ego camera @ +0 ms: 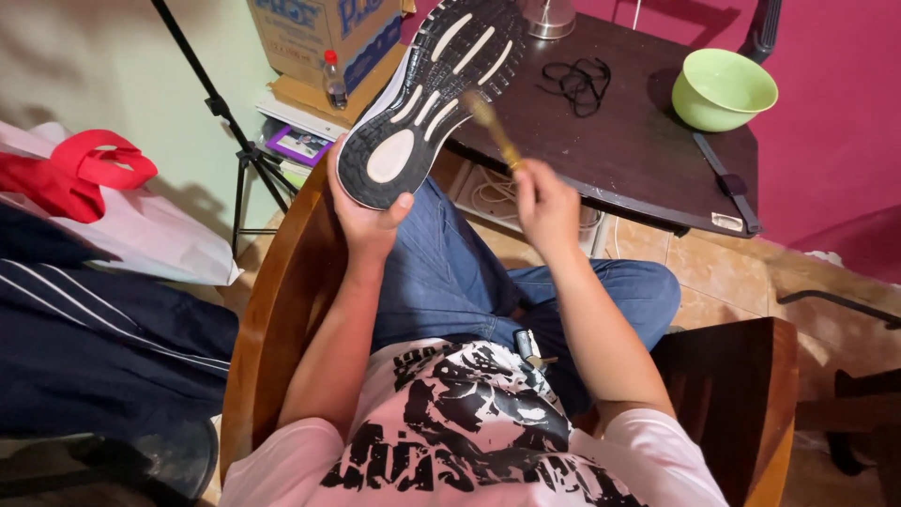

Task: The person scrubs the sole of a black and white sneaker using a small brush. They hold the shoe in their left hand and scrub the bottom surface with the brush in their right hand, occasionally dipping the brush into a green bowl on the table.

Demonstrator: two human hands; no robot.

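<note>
A: What are the hands doing?

B: The left hand (368,218) grasps a sneaker (432,94) at its heel, sole turned up, the thumb pressed on the tread's edge. The right hand (544,202) is clenched around the handle of a small brush (495,130), whose blurred head touches the sole just beyond those fingers.

A: And the surface past the fingers?

B: A dark wooden table (638,150) sits right behind the shoe. On it, beyond the right fingers, lies a tangle of black laces (580,83), and farther off to the right stands a green bowl (723,89).

A: The room?

B: A magenta wall (835,113) behind the table, tan floor tiles (723,272) below. Left of the left fingers stands a black tripod (239,141), with a cardboard box (324,38) above it and a red-handled white bag (113,207) farther left. The person sits in a wooden chair (272,319), in blue jeans (450,272).
</note>
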